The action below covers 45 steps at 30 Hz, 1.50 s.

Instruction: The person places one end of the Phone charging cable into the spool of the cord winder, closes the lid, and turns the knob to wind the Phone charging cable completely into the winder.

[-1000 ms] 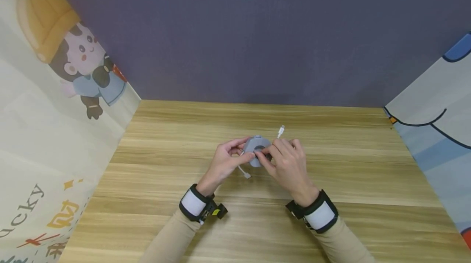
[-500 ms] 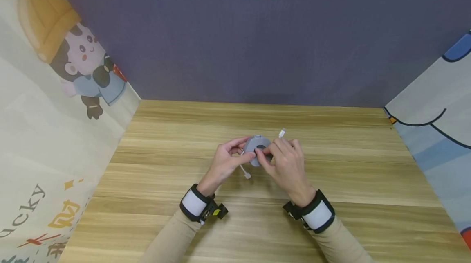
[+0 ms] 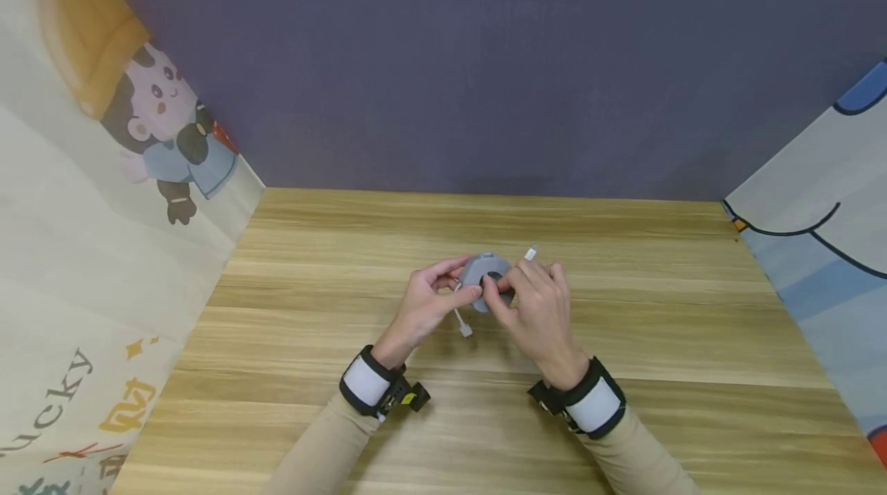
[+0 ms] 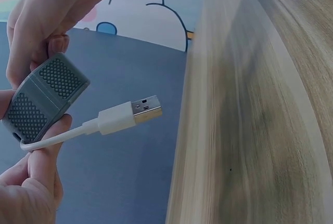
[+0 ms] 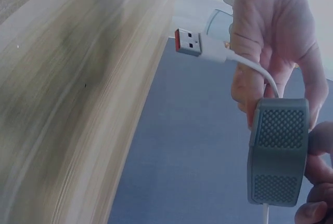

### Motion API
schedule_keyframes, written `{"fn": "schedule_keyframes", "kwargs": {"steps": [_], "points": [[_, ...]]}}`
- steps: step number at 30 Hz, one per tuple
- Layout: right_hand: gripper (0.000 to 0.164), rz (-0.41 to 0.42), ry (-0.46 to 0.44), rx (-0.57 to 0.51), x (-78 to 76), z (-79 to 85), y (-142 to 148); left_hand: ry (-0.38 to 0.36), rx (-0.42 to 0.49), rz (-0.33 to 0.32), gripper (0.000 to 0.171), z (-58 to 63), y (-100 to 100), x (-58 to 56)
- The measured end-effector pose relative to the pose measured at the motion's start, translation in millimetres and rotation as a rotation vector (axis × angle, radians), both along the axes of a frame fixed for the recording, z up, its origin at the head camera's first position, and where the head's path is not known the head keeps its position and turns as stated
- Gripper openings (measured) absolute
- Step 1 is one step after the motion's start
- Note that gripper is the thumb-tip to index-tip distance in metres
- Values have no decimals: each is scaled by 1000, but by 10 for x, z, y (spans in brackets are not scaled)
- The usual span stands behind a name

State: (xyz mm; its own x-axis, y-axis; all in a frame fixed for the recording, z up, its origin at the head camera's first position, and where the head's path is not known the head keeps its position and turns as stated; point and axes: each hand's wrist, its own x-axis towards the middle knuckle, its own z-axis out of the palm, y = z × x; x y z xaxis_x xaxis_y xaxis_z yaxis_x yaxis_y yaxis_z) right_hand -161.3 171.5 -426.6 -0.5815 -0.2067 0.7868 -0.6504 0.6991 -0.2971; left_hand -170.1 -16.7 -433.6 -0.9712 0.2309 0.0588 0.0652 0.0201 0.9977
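A grey cable winder (image 3: 473, 270) with a textured rim is held up between both hands above the table. My left hand (image 3: 424, 306) grips its left side, thumb on the face and fingers behind. The thumb and index finger of my right hand (image 3: 543, 314) pinch at the dark centre of the face, whose details the fingers partly hide. From the left side of the winder a short white cable hangs, ending in a USB plug (image 4: 118, 117) with a metal tip. Beyond the right knuckles a second white connector (image 3: 530, 252) sticks out.
Beneath the hands lies a wood-grain table (image 3: 346, 249). A dark blue panel (image 3: 485, 79) rises at its back edge, with a cartoon-printed wall (image 3: 55, 249) at the left and another printed wall (image 3: 804, 249) at the right. Both wrists wear black-and-white camera straps.
My right hand has shifted slightly left and turned a little at the winder's centre. The far white connector has drawn down closer behind the right knuckles. My left hand stays nearly still.
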Motion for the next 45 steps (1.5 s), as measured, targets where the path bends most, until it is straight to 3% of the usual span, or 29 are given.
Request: {"fn": "schedule_keyframes", "kwargs": {"steps": [10,17,24,27,30,36,40,45], "points": [[24,-24,-23,-49,26,-31,-30,-8,30,-16,58,-11,21,11],[24,-13,-13,-53,26,-32,-23,-13,-1,-30,59,-28,21,7],[30,30,23,4,3,-26,-11,-19,-8,30,54,-33,13,12],[33,78,43,-30,-19,-22,10,-37,7,57,53,-37,10,11],[35,123,75,-108,-47,0,46,-34,17,73,53,-32,13,9],[24,166,125,-171,-290,163,286,-27,47,105,53,43,163,-119],[18,199,122,-117,-322,195,351,-32,49,101,53,46,145,-119],[24,302,72,98,-356,224,432,-39,46,83,54,39,117,-122]]}}
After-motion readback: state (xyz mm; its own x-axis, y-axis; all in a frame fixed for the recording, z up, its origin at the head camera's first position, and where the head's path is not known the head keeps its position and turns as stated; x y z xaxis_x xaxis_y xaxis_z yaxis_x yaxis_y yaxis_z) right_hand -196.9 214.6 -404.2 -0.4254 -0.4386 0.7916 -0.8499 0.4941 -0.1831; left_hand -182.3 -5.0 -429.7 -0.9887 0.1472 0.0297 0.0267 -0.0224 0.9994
